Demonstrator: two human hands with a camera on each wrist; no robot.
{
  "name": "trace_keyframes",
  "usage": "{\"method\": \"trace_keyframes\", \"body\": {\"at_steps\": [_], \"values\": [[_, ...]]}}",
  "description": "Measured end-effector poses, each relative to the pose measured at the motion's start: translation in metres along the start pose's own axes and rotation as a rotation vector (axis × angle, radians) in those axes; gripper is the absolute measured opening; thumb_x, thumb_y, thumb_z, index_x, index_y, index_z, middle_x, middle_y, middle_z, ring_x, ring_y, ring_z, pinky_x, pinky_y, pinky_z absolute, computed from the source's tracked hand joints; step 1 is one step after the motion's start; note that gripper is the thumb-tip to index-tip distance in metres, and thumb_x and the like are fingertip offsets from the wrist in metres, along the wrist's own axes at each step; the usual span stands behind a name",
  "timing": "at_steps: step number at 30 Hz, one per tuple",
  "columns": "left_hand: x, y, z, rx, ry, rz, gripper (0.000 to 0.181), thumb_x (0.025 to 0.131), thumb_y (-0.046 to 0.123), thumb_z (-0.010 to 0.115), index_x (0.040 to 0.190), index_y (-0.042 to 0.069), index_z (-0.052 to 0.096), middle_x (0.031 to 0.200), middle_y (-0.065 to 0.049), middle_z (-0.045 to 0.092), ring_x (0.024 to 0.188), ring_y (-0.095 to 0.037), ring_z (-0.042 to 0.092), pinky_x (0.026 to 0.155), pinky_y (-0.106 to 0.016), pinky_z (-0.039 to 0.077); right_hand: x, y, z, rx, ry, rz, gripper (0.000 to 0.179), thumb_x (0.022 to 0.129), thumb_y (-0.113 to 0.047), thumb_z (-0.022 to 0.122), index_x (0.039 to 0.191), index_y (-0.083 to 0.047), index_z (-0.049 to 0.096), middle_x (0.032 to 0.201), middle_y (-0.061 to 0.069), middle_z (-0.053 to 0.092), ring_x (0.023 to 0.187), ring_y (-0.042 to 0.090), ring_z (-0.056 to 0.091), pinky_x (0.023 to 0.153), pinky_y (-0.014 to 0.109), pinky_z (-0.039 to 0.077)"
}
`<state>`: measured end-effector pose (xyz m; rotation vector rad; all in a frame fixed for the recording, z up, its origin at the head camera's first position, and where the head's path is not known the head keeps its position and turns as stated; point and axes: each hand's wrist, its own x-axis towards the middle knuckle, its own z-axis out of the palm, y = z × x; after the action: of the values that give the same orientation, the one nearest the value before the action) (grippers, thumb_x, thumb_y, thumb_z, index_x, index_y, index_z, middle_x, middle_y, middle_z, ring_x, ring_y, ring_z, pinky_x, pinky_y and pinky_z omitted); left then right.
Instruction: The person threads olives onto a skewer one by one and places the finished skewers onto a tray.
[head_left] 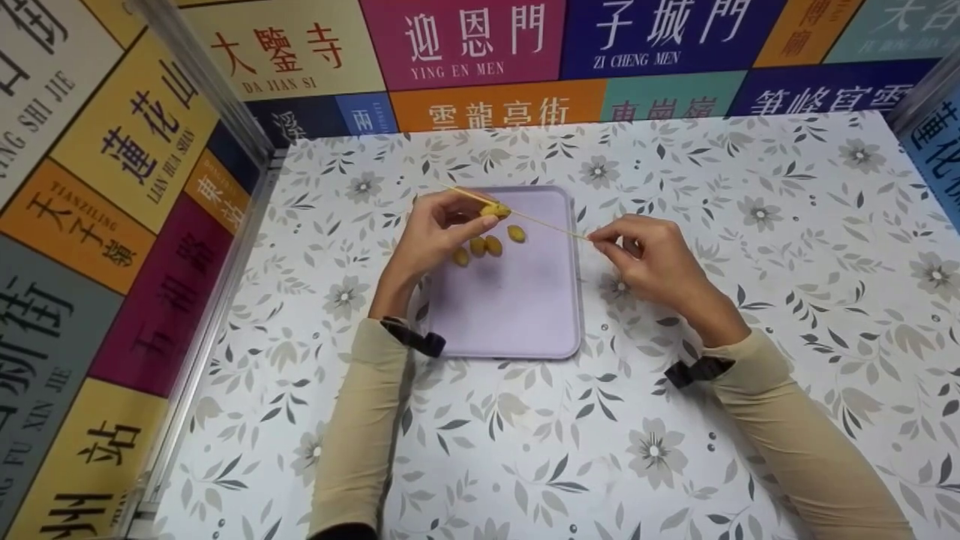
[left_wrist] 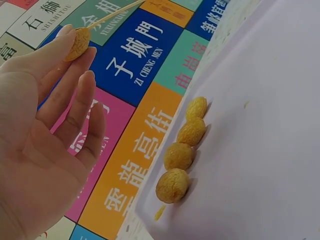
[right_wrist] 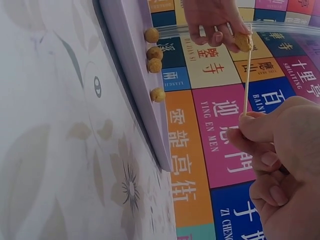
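My left hand (head_left: pixel 439 229) pinches a small wrinkled golden-brown ball (left_wrist: pixel 78 44) between thumb and finger, above the far part of a lilac tray (head_left: pixel 517 322). A thin wooden skewer (right_wrist: pixel 247 82) runs from that ball to my right hand (head_left: pixel 649 251), whose thumb and forefinger pinch its near end right of the tray. In the head view a length of thin stick also shows on the ball's left side; whether it belongs to the same skewer I cannot tell. Several similar golden-brown balls (left_wrist: pixel 172 185) lie in a row on the tray beneath my left hand.
The tray stands on a table with a white floral cover (head_left: pixel 652 450). Colourful panels (head_left: pixel 465 45) with Chinese lettering rise behind the table and along its left side. A small yellow crumb (left_wrist: pixel 159 212) lies near the tray's edge.
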<state>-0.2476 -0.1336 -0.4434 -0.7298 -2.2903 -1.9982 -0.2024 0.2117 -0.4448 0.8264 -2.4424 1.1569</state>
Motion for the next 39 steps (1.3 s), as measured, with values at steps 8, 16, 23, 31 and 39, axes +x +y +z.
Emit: {"method": "trace_keyframes", "body": {"at_steps": [8,16,23,31,39], "values": [[0.0,0.0,0.006,0.023,-0.017,-0.023,0.024,0.096,0.029,0.086,0.116,0.016,0.081,0.113,-0.003,0.083,0.101,-0.025,0.076,0.096,-0.039,0.06,0.0,-0.003,0.0,-0.024,-0.012,-0.004,0.012,0.099,-0.005,0.078,0.108,-0.005,0.085,0.081,0.005,0.068,0.066,0.01,0.045,0.061,0.018,0.034],[-0.001,0.0,0.013,-0.001,-0.053,-0.064,0.029,0.096,0.033,0.085,0.119,0.017,0.081,0.111,-0.01,0.083,0.093,-0.041,0.075,0.072,-0.032,0.059,0.0,-0.002,0.0,-0.002,0.005,-0.037,0.014,0.099,-0.003,0.078,0.109,-0.007,0.086,0.082,0.005,0.07,0.066,0.011,0.044,0.061,0.019,0.033],[0.0,0.0,0.019,-0.049,-0.097,-0.037,0.025,0.099,0.027,0.083,0.119,0.013,0.081,0.107,-0.019,0.082,0.082,-0.048,0.071,0.07,-0.042,0.062,0.0,-0.003,0.001,0.005,0.008,-0.058,0.015,0.098,-0.002,0.078,0.109,-0.007,0.086,0.082,0.004,0.07,0.066,0.009,0.043,0.061,0.018,0.033],[0.002,-0.001,0.025,-0.058,-0.112,-0.021,0.022,0.097,0.021,0.084,0.116,0.01,0.081,0.104,-0.014,0.083,0.083,-0.028,0.075,0.077,-0.058,0.061,0.0,-0.005,0.002,0.024,0.012,-0.056,0.014,0.098,-0.002,0.078,0.109,-0.006,0.086,0.081,0.005,0.072,0.065,0.008,0.043,0.06,0.018,0.033],[0.002,-0.005,0.03,-0.005,-0.108,-0.051,0.024,0.095,0.022,0.086,0.116,0.011,0.082,0.106,-0.005,0.083,0.087,-0.021,0.072,0.078,-0.031,0.06,0.001,-0.006,0.003,0.027,0.018,-0.058,0.015,0.097,-0.002,0.079,0.109,-0.007,0.087,0.083,0.005,0.075,0.065,0.008,0.045,0.06,0.018,0.034]]}}
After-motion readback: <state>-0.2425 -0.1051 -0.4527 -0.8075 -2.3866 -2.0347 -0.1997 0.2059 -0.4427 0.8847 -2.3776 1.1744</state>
